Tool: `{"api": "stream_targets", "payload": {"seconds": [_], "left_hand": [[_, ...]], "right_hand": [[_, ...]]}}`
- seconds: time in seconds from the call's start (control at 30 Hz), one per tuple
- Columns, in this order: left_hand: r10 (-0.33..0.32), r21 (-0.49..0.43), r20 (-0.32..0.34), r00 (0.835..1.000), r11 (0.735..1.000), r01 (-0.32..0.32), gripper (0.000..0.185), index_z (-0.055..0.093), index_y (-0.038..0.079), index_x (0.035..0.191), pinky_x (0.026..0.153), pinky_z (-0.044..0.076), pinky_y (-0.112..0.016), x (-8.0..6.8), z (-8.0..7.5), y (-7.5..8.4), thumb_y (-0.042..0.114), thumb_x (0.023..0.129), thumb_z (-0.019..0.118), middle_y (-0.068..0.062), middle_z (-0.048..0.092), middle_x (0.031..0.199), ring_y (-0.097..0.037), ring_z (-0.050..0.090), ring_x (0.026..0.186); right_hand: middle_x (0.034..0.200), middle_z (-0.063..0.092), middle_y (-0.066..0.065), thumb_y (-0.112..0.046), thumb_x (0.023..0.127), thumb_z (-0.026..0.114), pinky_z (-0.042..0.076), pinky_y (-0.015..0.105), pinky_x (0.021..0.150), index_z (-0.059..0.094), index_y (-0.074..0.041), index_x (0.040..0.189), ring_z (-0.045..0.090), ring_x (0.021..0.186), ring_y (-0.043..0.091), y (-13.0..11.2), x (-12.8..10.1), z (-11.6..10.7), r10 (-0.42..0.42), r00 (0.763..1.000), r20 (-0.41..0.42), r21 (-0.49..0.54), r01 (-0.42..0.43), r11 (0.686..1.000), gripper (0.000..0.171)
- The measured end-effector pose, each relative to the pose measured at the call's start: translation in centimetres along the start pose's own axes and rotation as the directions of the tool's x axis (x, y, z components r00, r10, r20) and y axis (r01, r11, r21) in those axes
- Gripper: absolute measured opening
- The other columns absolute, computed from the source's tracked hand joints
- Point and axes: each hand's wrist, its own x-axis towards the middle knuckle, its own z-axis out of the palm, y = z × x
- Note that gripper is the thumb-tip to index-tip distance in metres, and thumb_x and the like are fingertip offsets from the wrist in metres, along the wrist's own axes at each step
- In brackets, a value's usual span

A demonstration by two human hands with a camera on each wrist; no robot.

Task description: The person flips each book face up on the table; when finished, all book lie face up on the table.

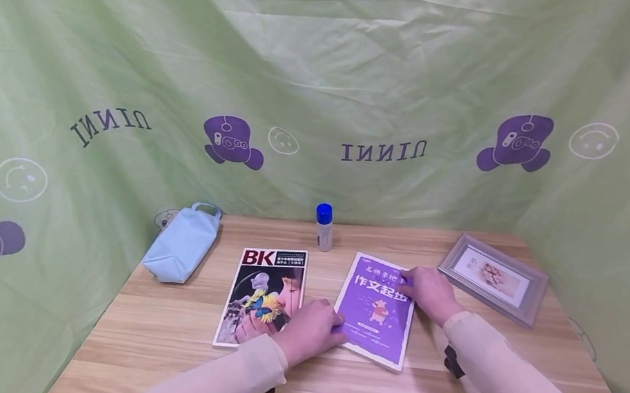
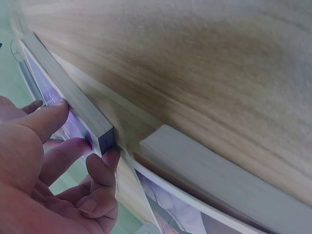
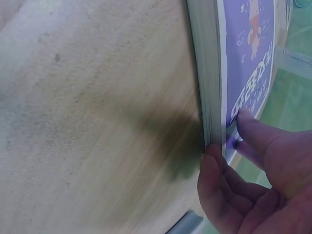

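hands (image 1: 311,332) gripping purple book (image 1: 378,307)

Your left hand (image 1: 311,331) covers the magazine's (image 1: 263,294) lower right corner; the small print on the purple book (image 1: 378,311) is unreadable.

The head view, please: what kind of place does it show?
Probably a small study desk inside a cloth-screened recording corner: a wooden table, green printed cloth hung around it, and a purple book, magazine and glue stick.

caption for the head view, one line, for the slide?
Both hands, left hand and right hand, grip opposite corners of a purple book lying on a wooden table beside a magazine.
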Motion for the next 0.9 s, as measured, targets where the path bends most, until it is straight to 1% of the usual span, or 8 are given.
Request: {"api": "stream_targets", "payload": {"seconds": [0.13,0.2,0.3,0.4,0.5,0.67,0.8,0.9], "left_hand": [[0.01,0.012,-0.005,1.0,1.0,-0.01,0.025,0.076,0.016,0.078,0.055,0.039,-0.021,-0.1,0.0,0.4,0.036,0.094,0.078,0.009,0.048,0.064,-0.008,0.044,0.062],[0.016,0.014,-0.007,1.0,1.0,-0.016,0.025,0.077,0.016,0.079,0.055,0.038,-0.021,-0.2,0.1,0.6,0.036,0.094,0.078,0.01,0.047,0.064,-0.008,0.044,0.061],[0.045,0.026,-0.023,0.999,0.999,-0.044,0.028,0.073,0.017,0.074,0.055,0.036,-0.021,-0.2,0.1,0.9,0.036,0.093,0.078,0.01,0.045,0.061,-0.007,0.042,0.06],[0.072,0.034,-0.039,0.997,0.997,-0.071,0.029,0.071,0.017,0.071,0.055,0.035,-0.021,-0.2,0.3,1.1,0.034,0.093,0.078,0.01,0.044,0.06,-0.007,0.041,0.059],[0.089,0.027,-0.044,0.995,0.996,-0.088,0.028,0.072,0.017,0.072,0.055,0.035,-0.02,-0.2,0.5,1.1,0.034,0.093,0.078,0.011,0.045,0.061,-0.007,0.041,0.059],[0.097,0.004,-0.043,0.994,0.995,-0.097,0.029,0.07,0.017,0.071,0.054,0.036,-0.019,-0.1,0.8,1.3,0.033,0.093,0.079,0.01,0.046,0.062,-0.007,0.041,0.058],[0.104,-0.019,-0.045,0.994,0.994,-0.105,0.025,0.075,0.014,0.077,0.056,0.039,-0.018,0.0,1.0,1.5,0.032,0.093,0.08,0.009,0.05,0.064,-0.006,0.043,0.059],[0.114,-0.016,-0.052,0.992,0.993,-0.115,0.021,0.079,0.012,0.083,0.058,0.042,-0.018,0.0,1.1,1.6,0.031,0.093,0.081,0.008,0.055,0.066,-0.005,0.044,0.06]], "right_hand": [[0.119,0.071,0.027,-0.026,0.092,0.081,0.056,0.058,0.087,0.07,0.004,0.128,0.069,0.103,0.048,0.0,0.3,0.1,0.008,1.0,0.01,-0.006,-0.008,1.0,0.049],[0.121,0.07,0.027,-0.026,0.092,0.081,0.056,0.058,0.087,0.07,0.003,0.128,0.069,0.104,0.048,0.0,0.4,0.1,0.009,1.0,0.012,-0.01,-0.009,1.0,0.048],[0.122,0.069,0.028,-0.025,0.091,0.081,0.056,0.058,0.087,0.07,0.002,0.129,0.068,0.105,0.049,0.0,0.5,0.0,0.009,1.0,0.021,-0.016,-0.009,1.0,0.047],[0.124,0.069,0.028,-0.023,0.091,0.081,0.055,0.058,0.088,0.07,0.002,0.13,0.068,0.106,0.048,0.1,0.7,0.0,0.013,0.999,0.032,-0.011,-0.013,1.0,0.047],[0.124,0.068,0.029,-0.021,0.091,0.08,0.055,0.058,0.089,0.069,0.003,0.13,0.068,0.106,0.048,0.1,0.9,0.0,0.012,0.999,0.042,-0.001,-0.012,1.0,0.047],[0.125,0.067,0.03,-0.02,0.092,0.08,0.054,0.059,0.091,0.068,0.004,0.131,0.067,0.107,0.049,-0.1,1.3,-0.1,0.017,0.998,0.058,0.013,-0.018,1.0,0.048],[0.125,0.067,0.03,-0.018,0.093,0.079,0.053,0.059,0.094,0.066,0.004,0.133,0.067,0.108,0.049,-0.2,1.4,-0.2,0.02,0.997,0.075,0.023,-0.021,1.0,0.048],[0.126,0.066,0.031,-0.018,0.093,0.078,0.053,0.059,0.095,0.065,0.004,0.135,0.066,0.109,0.049,-0.1,1.6,-0.2,0.01,0.997,0.079,0.025,-0.012,1.0,0.049]]}}
